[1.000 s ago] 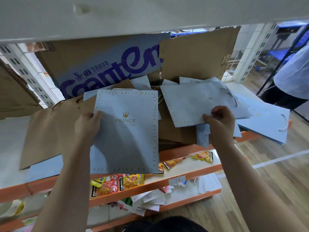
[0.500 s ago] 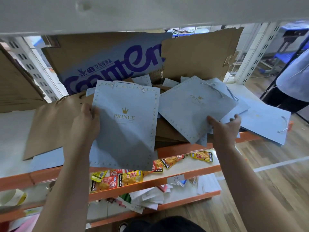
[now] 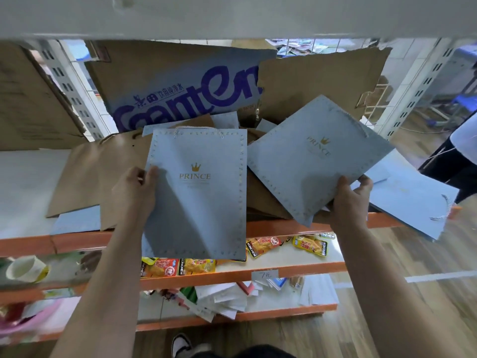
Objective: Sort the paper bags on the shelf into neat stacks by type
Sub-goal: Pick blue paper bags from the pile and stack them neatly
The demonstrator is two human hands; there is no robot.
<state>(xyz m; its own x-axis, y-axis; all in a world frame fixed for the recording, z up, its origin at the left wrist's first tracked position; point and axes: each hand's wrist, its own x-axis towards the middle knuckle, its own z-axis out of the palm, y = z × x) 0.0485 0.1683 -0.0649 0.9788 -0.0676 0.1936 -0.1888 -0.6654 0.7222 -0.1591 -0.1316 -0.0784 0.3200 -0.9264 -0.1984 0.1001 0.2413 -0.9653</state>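
My left hand (image 3: 135,192) grips the left edge of a light blue PRINCE paper bag (image 3: 198,197), held upright over the shelf's front edge. My right hand (image 3: 349,200) pinches the lower corner of a second light blue PRINCE bag (image 3: 309,161), lifted and tilted to the right. Brown paper bags (image 3: 98,177) lie flat under and between them on the white shelf (image 3: 23,192). More blue bags (image 3: 413,202) hang over the shelf's right end.
A torn cardboard sheet with purple lettering (image 3: 180,91) and a plain brown one (image 3: 320,78) lean at the back. Snack packets (image 3: 309,245) lie on the lower shelf. A person in a white top (image 3: 464,146) stands at the right.
My right hand took a blue bag from the pile, lifted it and turned it logo side up. The left hand's bag rose slightly and stays upright.
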